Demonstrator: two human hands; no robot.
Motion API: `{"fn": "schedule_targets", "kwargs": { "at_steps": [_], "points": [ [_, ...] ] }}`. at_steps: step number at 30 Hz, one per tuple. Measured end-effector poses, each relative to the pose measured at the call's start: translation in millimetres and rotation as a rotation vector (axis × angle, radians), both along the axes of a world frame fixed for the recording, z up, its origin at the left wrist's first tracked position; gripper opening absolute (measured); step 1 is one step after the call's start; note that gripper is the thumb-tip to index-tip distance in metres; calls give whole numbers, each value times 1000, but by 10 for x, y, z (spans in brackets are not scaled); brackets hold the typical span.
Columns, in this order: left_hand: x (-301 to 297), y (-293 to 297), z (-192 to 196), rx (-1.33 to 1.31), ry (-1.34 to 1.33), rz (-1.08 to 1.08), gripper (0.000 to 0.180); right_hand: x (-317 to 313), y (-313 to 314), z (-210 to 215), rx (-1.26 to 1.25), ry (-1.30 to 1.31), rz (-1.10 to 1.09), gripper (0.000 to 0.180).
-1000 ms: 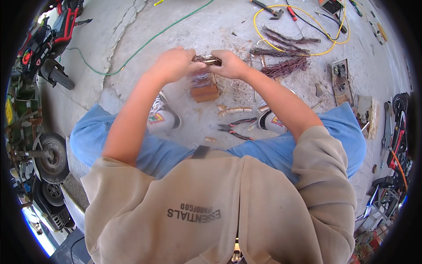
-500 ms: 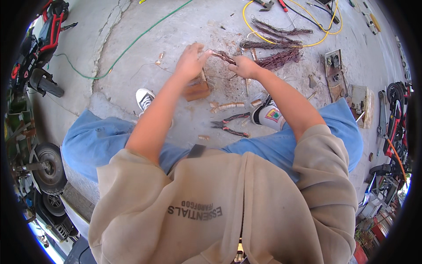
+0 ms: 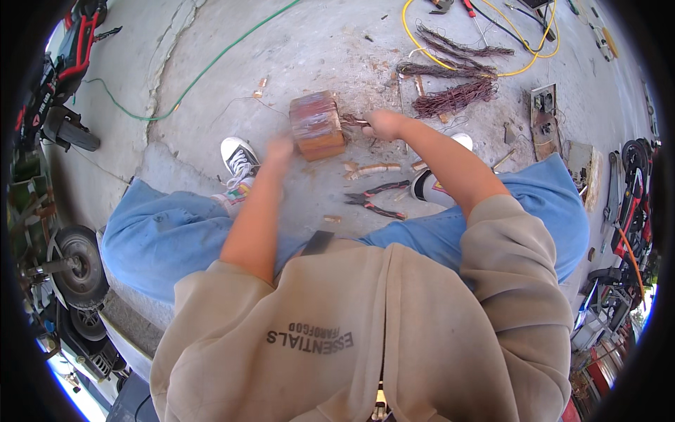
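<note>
A brownish-red block (image 3: 318, 130) with a rough, streaked top and orange-brown side lies on the concrete between my hands. From its right side sticks a short bundle of thin dark copper wires (image 3: 354, 122). My right hand (image 3: 384, 125) is closed around the outer end of that bundle. Smeared by motion, my left hand (image 3: 279, 150) is close to the block's lower left side; its fingers are not clear. Near my right shoe lie pliers (image 3: 373, 201) with red-and-black handles, jaws apart. Several loose bundles of copper wire (image 3: 455, 98) are spread beyond my right hand.
A yellow hose (image 3: 412, 36) loops by a hammer (image 3: 441, 6) and a red-handled screwdriver (image 3: 470, 8). A green cord (image 3: 211, 65) curves across the left. Papery scraps (image 3: 376, 169) litter the floor. A rusty metal plate (image 3: 543, 121) is at right; a wheel (image 3: 79, 267) is at left.
My left hand has left the wires and come down to the block's left side. My right hand still grips the bundle, slightly lower. The block now shows fully.
</note>
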State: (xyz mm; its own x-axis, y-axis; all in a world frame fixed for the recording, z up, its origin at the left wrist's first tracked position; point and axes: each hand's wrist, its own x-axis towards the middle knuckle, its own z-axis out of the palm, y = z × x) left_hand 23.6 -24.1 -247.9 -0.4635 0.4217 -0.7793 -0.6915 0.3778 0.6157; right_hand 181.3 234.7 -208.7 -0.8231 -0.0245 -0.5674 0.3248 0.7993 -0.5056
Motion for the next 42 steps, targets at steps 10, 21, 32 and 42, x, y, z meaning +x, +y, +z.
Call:
{"fn": "schedule_targets", "kwargs": {
  "at_steps": [10,21,32,42],
  "points": [
    [-22,75,464,46,-86,-198,37,-504,-321,-22,101,44,76,33],
    [-161,126,298,-71,62,-239,26,-438,25,237,104,-101,131,41],
    [-221,-133,438,75,-53,93,25,-527,-209,-189,-324,-44,-264,27],
    [-592,-426,1638,-278,765,-230,33,-939,119,677,-89,407,-60,56]
  ]
}}
